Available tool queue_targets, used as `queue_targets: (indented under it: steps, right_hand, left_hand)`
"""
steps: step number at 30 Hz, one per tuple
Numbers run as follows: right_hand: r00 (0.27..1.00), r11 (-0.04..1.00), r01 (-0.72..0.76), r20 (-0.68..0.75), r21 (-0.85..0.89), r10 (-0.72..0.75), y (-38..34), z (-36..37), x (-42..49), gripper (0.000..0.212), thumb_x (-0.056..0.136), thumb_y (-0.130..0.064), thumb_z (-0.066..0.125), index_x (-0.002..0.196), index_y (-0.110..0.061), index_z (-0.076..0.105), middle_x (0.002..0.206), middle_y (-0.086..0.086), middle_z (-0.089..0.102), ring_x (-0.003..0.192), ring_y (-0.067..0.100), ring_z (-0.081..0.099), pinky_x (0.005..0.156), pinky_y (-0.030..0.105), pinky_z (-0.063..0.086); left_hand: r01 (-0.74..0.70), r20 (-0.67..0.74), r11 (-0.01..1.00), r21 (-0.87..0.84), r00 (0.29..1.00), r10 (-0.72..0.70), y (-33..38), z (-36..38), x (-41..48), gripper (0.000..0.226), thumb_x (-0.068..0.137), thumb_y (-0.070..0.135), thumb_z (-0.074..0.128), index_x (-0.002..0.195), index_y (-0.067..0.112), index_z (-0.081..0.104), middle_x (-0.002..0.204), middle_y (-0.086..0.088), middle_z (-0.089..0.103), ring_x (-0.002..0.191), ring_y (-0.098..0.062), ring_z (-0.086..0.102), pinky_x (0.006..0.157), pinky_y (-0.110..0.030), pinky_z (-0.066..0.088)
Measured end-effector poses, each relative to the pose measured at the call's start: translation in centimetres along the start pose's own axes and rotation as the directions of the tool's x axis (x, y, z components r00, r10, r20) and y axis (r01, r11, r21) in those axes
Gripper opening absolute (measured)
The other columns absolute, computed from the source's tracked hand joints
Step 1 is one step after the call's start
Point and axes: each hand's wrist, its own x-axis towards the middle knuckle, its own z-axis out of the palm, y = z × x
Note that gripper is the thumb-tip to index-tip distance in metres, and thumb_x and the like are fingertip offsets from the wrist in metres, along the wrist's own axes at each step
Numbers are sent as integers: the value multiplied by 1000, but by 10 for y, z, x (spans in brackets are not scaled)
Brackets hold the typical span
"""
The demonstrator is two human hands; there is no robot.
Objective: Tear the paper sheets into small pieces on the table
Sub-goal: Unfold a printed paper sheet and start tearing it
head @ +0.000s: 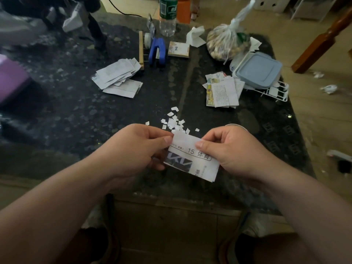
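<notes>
Left hand point(137, 147) and right hand point(231, 149) pinched folded newspaper piece point(192, 159) between them above dark table point(76, 121), small torn scraps point(174, 121) just beyond, paper stacks point(119, 77) farther back, tiled floor at right.

Our left hand point(137, 147) and right hand point(234, 151) cover both ends of the paper slip point(192, 159), so we read only part of its print; the fingers behind it are hidden. Just beyond the slip a pale round thing point(235, 126) peeks over our right knuckles. Far beyond the slip the bottle point(167, 18) has its top cut off; far left, a purple thing point(11, 80) is cut off too.
</notes>
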Motion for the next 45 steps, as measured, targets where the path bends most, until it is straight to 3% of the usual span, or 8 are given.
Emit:
queue_targets:
  steps: [6, 12, 18, 26, 30, 33, 39, 45]
  right_hand:
    - [998, 935, -16, 49, -355, 36, 8, 6, 17, 11, 89, -33, 74, 81, -27, 71, 82, -11, 71, 79, 7, 67, 65, 25, 53]
    - [988, 810, -2, -129, -586, -90, 5, 8, 29, 22, 88, -44, 70, 106, -31, 65, 101, -12, 62, 94, 11, 59, 85, 33, 54]
    - [991, 809, -57, -130, -585, -25, -12, -5, 34, 13, 91, -34, 69, 103, -33, 67, 94, -16, 62, 87, 7, 59, 76, 30, 51]
    - [992, 646, 60, 115, -761, 44, -8, 9, 34, 63, 73, -53, 82, 128, -37, 55, 117, -11, 53, 113, 11, 49, 100, 34, 47]
    - [989, 634, 36, 121, -772, 90, -8, 14, 36, 37, 74, -54, 82, 89, -33, 55, 105, -9, 51, 107, 14, 48, 93, 34, 49]
    - [986, 635, 43, 134, -771, 97, -7, 13, 36, 42, 71, -56, 83, 83, -32, 51, 99, -10, 47, 105, 15, 45, 89, 33, 48]
    - [994, 753, -10, 75, -657, 79, -10, 8, 33, 37, 75, -46, 83, 92, -33, 53, 97, -15, 57, 87, 6, 58, 77, 32, 56]
    - [998, 694, -22, -55, -719, -25, -17, 5, 39, 55, 75, -61, 78, 120, -42, 53, 114, -13, 49, 116, 10, 45, 95, 35, 49]
  left_hand:
    - [-138, -241, 967, 214, 952, 189, 6, -28, 4, 17, 92, 20, 74, 77, 13, 79, 73, -1, 78, 62, -18, 73, 57, -23, 59]
    - [-150, -309, 949, 277, 921, 236, 5, -33, 0, 33, 88, 36, 78, 66, 14, 67, 55, -1, 70, 49, -18, 67, 55, -32, 54]
    - [-169, -357, 963, 210, 904, 236, -2, -40, 3, 50, 99, 43, 61, 60, 16, 49, 42, -4, 52, 40, -17, 48, 54, -33, 43]
    - [-160, -313, 958, 238, 921, 232, -4, -44, -6, 68, 102, 53, 49, 51, 9, 53, 45, -9, 57, 41, -18, 51, 47, -23, 45]
    - [-115, -211, 953, 281, 961, 178, -7, -45, 0, 34, 103, 31, 58, 77, 10, 67, 66, -1, 73, 50, -17, 63, 53, -31, 53]
    - [-89, -205, 903, 421, 960, 190, -5, -45, -2, 37, 94, 40, 70, 68, 14, 69, 60, -2, 72, 46, -8, 61, 52, -26, 51]
    - [-87, -311, 930, 358, 928, 207, 0, -43, 2, 55, 94, 48, 67, 55, 10, 56, 50, -4, 66, 43, -11, 59, 55, -28, 49]
    - [-96, -222, 872, 480, 948, 226, 10, -48, -2, 38, 98, 45, 63, 70, 21, 70, 60, 6, 72, 53, -9, 67, 52, -23, 51]
